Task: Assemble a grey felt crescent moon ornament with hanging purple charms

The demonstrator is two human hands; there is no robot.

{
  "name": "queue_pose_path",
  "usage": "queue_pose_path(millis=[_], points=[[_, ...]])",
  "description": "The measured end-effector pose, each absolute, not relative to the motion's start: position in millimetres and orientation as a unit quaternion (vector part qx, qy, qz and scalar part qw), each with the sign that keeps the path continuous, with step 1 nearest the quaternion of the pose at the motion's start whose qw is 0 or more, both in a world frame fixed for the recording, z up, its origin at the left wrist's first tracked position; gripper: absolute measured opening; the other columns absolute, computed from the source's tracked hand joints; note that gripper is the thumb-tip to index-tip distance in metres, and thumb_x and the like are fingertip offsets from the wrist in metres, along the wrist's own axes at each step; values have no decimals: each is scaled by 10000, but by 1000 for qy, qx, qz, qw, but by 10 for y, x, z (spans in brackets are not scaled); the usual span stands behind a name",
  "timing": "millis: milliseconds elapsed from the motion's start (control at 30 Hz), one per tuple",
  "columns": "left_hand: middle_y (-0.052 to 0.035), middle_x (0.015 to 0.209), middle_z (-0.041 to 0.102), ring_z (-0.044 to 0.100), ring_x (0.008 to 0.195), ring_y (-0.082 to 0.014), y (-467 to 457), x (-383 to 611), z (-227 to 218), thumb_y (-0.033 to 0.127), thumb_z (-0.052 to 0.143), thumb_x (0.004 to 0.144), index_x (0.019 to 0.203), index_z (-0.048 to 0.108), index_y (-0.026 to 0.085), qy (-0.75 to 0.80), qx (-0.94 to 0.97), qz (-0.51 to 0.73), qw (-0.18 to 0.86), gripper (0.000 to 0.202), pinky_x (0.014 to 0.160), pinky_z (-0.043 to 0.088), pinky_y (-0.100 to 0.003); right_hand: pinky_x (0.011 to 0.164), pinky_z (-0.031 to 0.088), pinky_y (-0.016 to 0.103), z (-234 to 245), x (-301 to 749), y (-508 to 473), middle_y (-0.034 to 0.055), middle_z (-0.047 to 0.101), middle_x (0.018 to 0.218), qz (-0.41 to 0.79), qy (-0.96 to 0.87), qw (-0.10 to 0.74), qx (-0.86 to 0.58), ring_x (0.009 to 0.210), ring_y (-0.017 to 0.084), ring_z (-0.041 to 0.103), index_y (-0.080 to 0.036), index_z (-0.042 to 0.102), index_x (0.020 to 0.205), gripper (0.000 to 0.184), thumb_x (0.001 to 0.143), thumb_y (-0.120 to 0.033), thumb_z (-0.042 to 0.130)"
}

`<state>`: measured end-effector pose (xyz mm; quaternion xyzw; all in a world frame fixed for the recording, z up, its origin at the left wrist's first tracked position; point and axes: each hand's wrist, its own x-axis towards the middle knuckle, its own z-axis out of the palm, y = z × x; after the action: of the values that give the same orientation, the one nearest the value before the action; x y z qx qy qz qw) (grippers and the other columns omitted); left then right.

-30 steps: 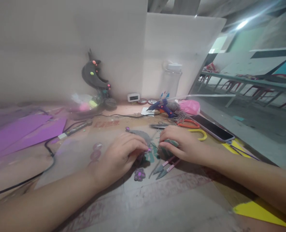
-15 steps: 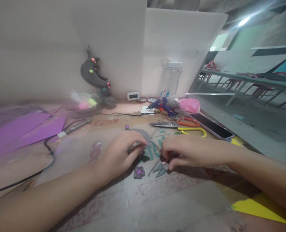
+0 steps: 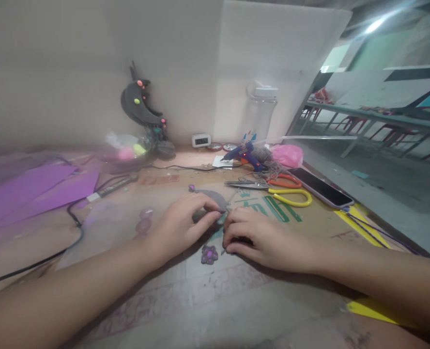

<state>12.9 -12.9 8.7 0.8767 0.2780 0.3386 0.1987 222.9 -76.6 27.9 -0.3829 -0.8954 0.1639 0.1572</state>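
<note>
My left hand (image 3: pixel 180 225) rests on the table with its fingers curled. Its fingertips pinch the edge of a grey felt piece (image 3: pixel 212 198) that has a small purple bead at its far end. My right hand (image 3: pixel 260 238) lies just to the right, almost touching the left fingertips. Its fingers are curled down over something I cannot make out. A small purple flower-shaped piece (image 3: pixel 209 254) lies on the table just in front of both hands.
Scissors (image 3: pixel 290 194) with yellow and orange handles, a phone (image 3: pixel 321 187), a blue glue gun (image 3: pixel 246 155) and a pink bag (image 3: pixel 286 155) lie beyond my right hand. A clear bottle (image 3: pixel 262 114), a small clock (image 3: pixel 201 140) and a dark crescent figure (image 3: pixel 139 104) stand by the wall. Purple sheets (image 3: pixel 37 189) and a black cable (image 3: pixel 73 224) lie to the left.
My right hand has slid left and nearer, and now covers the spot where small snips lay. The scissors behind it are now uncovered. My left hand stays on the grey piece.
</note>
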Motion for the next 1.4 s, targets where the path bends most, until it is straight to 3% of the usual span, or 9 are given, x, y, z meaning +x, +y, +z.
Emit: queue_pose_path(millis=[200, 400, 567, 700, 833, 1100, 1400], points=[[-10, 877, 706, 649, 830, -176, -130, 141, 136, 269, 567, 913, 879, 636, 203, 306, 858, 330, 248, 101, 778, 506, -311, 857, 478, 365, 243, 2256, -857, 86, 645, 984, 167, -866, 298, -365, 940, 198, 583, -189, 561, 921, 125, 946, -149, 445], [-4, 872, 719, 663, 802, -169, -159, 107, 116, 289, 605, 897, 866, 655, 212, 311, 847, 347, 255, 97, 740, 514, -298, 735, 516, 317, 264, 2342, -756, 24, 685, 820, 270, -712, 447, -469, 776, 168, 669, -226, 532, 956, 50, 934, -268, 516], [-11, 891, 728, 657, 847, -175, -205, 79, 116, 245, 624, 894, 903, 647, 227, 216, 886, 390, 128, 30, 826, 482, -338, 659, 537, 283, 302, 2285, -625, 25, 737, 777, 493, -559, 436, -505, 720, 164, 708, -199, 535, 855, 205, 846, -362, 660], [-14, 875, 727, 650, 835, -183, -224, 73, 151, 226, 624, 895, 910, 621, 224, 205, 893, 395, 65, 16, 847, 468, -361, 490, 481, 212, 297, 2207, -672, 47, 748, 819, 560, -516, 429, -486, 709, 171, 712, -206, 464, 820, 336, 846, -478, 661], [-11, 871, 723, 648, 832, -176, -224, 72, 154, 239, 608, 907, 910, 616, 222, 209, 895, 389, 57, 19, 846, 466, -362, 420, 408, 180, 239, 2164, -730, 58, 744, 839, 570, -507, 441, -473, 682, 170, 699, -214, 469, 880, 369, 838, -525, 662], [-7, 880, 734, 661, 835, -173, -200, 58, 127, 192, 597, 915, 962, 598, 230, 139, 920, 366, -20, 61, 881, 453, -373, 479, 429, 218, 281, 2190, -730, -42, 581, 632, 467, -571, 476, -479, 542, 105, 568, -203, 527, 790, 266, 850, -427, 656], [-21, 914, 722, 633, 829, -178, -246, 36, 160, 195, 521, 958, 996, 598, 239, 106, 948, 295, -60, 97, 917, 432, -394, 487, 424, 210, 281, 2185, -736, -37, 566, 634, 392, -643, 435, -494, 556, 102, 533, -197, 561, 788, 164, 847, -335, 628]])
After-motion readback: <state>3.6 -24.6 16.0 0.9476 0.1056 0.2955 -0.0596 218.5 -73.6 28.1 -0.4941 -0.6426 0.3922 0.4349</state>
